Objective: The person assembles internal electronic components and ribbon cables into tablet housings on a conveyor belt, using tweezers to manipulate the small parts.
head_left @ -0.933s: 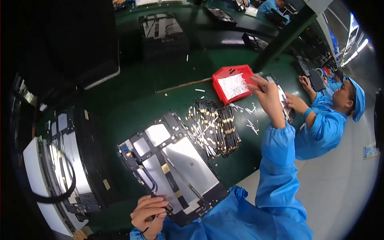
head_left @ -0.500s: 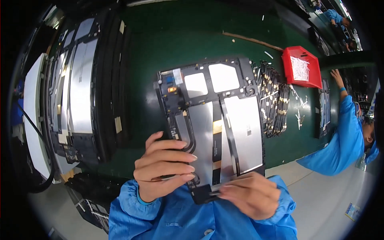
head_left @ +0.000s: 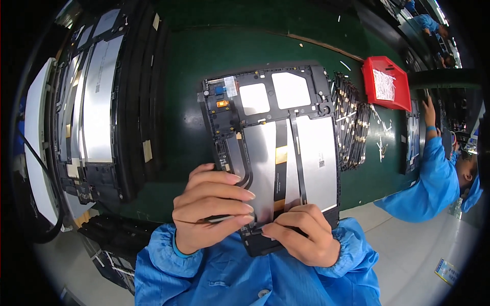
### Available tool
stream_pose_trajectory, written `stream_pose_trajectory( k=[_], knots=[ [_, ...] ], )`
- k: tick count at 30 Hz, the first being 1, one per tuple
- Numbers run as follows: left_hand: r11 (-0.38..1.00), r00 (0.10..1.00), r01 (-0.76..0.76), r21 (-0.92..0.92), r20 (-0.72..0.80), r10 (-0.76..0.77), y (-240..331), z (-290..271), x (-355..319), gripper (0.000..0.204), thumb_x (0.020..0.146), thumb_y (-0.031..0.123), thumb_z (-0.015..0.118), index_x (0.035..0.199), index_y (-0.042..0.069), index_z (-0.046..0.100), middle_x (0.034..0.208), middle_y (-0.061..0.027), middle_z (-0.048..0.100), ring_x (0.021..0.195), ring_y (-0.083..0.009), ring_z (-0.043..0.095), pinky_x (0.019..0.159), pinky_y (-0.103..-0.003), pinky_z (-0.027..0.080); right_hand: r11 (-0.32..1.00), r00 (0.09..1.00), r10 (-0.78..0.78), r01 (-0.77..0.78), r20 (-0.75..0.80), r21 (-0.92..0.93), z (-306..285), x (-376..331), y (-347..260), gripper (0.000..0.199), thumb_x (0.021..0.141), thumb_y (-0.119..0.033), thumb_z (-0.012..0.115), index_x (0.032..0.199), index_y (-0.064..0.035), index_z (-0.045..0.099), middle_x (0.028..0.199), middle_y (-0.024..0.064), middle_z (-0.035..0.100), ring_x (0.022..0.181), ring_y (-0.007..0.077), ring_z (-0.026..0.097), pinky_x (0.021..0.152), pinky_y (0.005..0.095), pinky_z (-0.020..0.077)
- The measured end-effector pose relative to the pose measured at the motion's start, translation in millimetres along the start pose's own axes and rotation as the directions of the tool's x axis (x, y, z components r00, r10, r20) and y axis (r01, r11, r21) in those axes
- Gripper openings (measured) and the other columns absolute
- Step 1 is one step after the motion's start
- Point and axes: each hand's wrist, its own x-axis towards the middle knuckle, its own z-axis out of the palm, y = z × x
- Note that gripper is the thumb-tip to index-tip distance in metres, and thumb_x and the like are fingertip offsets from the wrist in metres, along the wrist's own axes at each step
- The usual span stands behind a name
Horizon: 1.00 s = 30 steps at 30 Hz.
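Toward the upper right of the frame, a red plastic bin [head_left: 386, 81] sits on the green table [head_left: 204, 56], with a heap of small white strips inside. Just left of it lies a spread of thin dark and gold strips [head_left: 352, 120], a few loose white bits scattered around them. Along the left side, a row of grey and black panels [head_left: 97, 102] stands stacked on edge. At the far right a co-worker's blue sleeve [head_left: 434, 183] stretches up toward another panel on the table. Pale floor shows at the lower right.

Centre frame, an opened tablet frame [head_left: 275, 148] is held tilted up before the camera, its lower edge at the person's chest. It has a black rim, two pale rectangular cut-outs near the top, large silvery plates below, a small blue part and an orange part at its upper left, and a dark ribbon running down the middle.

The left hand [head_left: 209, 211] curls its fingers around the frame's lower left edge, with a thin metal tool pinched under them. The right hand [head_left: 303, 237] is clenched at the bottom edge, fingertips pressing on a small dark piece there.
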Motion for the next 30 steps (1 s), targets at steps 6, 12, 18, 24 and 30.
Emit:
stream_pose_trajectory(
  k=[6, 12, 18, 24, 30],
  knots=[
    [1.000, 1.000, -0.025, 0.003, 0.006, 0.025, -1.7, 0.2, -1.0, 0.015, 0.066, 0.012, 0.077, 0.079, 0.014, 0.072, 0.087, -0.0016, 0.070, 0.100, -0.0190, 0.059, 0.096, -0.039, 0.036, 1.000, 0.999, 0.013, -0.014, -0.032, -0.015, 2.0, 2.0, -1.6, 0.027, 0.057, -0.004, 0.069, 0.085, -0.0063, 0.068, 0.083, 0.0047, 0.058, 0.077, 0.0191, 0.055, 0.069, 0.0285, 0.0488],
    [1.000, 1.000, -0.012, 0.008, -0.005, 0.012, -2.0, 1.3, -1.6, 0.012, 0.067, 0.015, 0.077, 0.078, 0.014, 0.072, 0.087, -0.0008, 0.070, 0.100, -0.0187, 0.059, 0.096, -0.039, 0.036, 0.995, 0.998, -0.066, 0.065, -0.005, -0.076, 1.5, -0.2, -0.7, 0.029, 0.061, -0.010, 0.064, 0.089, -0.0045, 0.066, 0.091, 0.0042, 0.057, 0.082, 0.0183, 0.055, 0.066, 0.0298, 0.0462],
    [0.998, 0.999, -0.036, 0.057, -0.011, 0.037, 1.9, 2.1, 2.6, 0.010, 0.068, 0.018, 0.076, 0.077, 0.015, 0.072, 0.085, -0.0004, 0.069, 0.098, -0.0189, 0.058, 0.098, -0.040, 0.033, 0.990, 0.996, -0.077, 0.082, 0.050, -0.116, -0.6, -0.3, -2.5, 0.032, 0.059, -0.009, 0.068, 0.091, -0.0067, 0.069, 0.088, 0.0046, 0.060, 0.078, 0.0190, 0.054, 0.068, 0.0274, 0.0477],
    [0.946, 0.996, -0.083, 0.313, 0.055, 0.069, 9.8, 9.0, 30.1, 0.011, 0.065, 0.019, 0.078, 0.074, 0.016, 0.072, 0.089, 0.0014, 0.068, 0.100, -0.0198, 0.056, 0.101, -0.041, 0.028, 0.989, 0.993, -0.108, 0.112, 0.042, -0.094, 1.5, -1.4, 0.5, 0.029, 0.062, -0.011, 0.063, 0.090, -0.0041, 0.066, 0.092, 0.0023, 0.057, 0.082, 0.0167, 0.054, 0.066, 0.0290, 0.0452],
    [0.919, 0.998, -0.024, 0.394, 0.064, -0.001, 11.5, 11.6, 33.9, 0.012, 0.063, 0.015, 0.078, 0.073, 0.016, 0.072, 0.092, 0.0014, 0.068, 0.101, -0.0187, 0.055, 0.101, -0.040, 0.027, 0.992, 0.995, -0.092, 0.094, 0.031, -0.086, 3.7, -4.3, -0.1, 0.027, 0.063, -0.011, 0.063, 0.090, -0.0054, 0.066, 0.093, 0.0012, 0.057, 0.082, 0.0160, 0.053, 0.067, 0.0290, 0.0454]
  ],
)
